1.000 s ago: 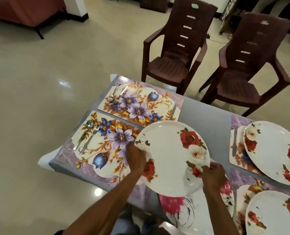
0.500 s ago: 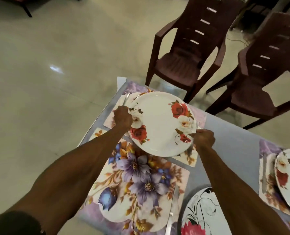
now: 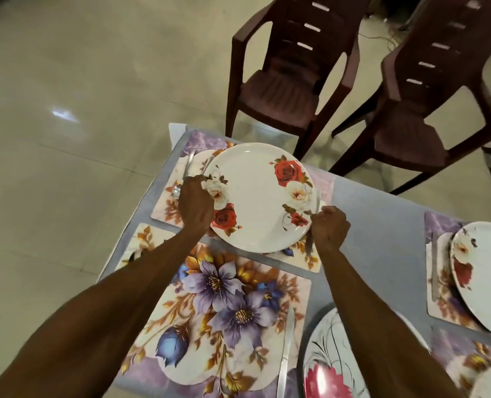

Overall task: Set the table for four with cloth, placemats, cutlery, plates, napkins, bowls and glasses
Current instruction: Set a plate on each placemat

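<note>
A white plate [image 3: 257, 201] printed with red and cream roses lies over the far floral placemat [image 3: 168, 208] at the corner of the table, covering most of it. The left hand [image 3: 195, 203] grasps the plate's left rim, fingers curled over the edge beside the cream rose, and the right hand [image 3: 329, 228] pinches the rim on the opposite side, just past the small red bud. Whether the plate rests fully on the mat or hangs just above it cannot be told. Left of the plate, partly under the left hand, a spoon [image 3: 178, 188] and the handle of a second piece of cutlery lie on the mat's bare strip. Nearer the person than the plate, a second placemat [image 3: 224, 311] with purple and blue flowers lies uncovered, with a knife [image 3: 286, 349] along its right edge. Right of that mat, below the right forearm, shows part of a plate with a pink flower [image 3: 327, 369]. Well to the right of the rose plate, another rose plate [image 3: 485, 277] sits on its own mat at the picture's edge. All of this rests on a grey tablecloth [image 3: 382, 225]. Beyond the held plate, two dark brown plastic chairs [image 3: 284, 93] stand on the pale tiled floor.
</note>
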